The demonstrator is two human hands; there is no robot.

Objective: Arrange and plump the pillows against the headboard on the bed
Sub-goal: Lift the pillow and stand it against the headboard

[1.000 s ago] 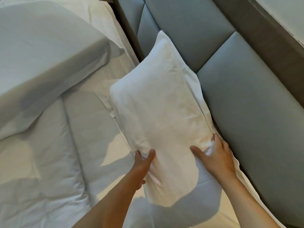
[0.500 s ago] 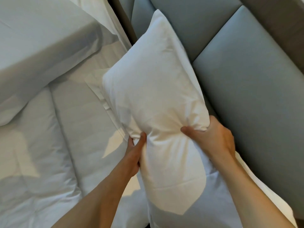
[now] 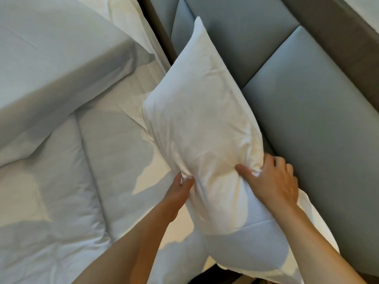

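A white pillow [image 3: 203, 111] lies lengthwise along the grey-blue padded headboard [image 3: 307, 103], its far corner leaning on the padding. My left hand [image 3: 179, 191] pinches the pillow's left edge near its middle. On the headboard side, my right hand [image 3: 270, 179] grips the pillow's right edge, bunching the fabric. A second white pillow [image 3: 127, 19] lies at the top, partly hidden under the duvet.
A folded white duvet [image 3: 51, 68] covers the upper left of the bed. The white mattress sheet [image 3: 114, 140] spreads below it, with patches of sunlight. A dark gap shows at the bed's near edge [image 3: 207, 273].
Both hands have squeezed in on the pillow's sides and lifted it slightly; it now sits a little lower and further right in view than half a second ago.
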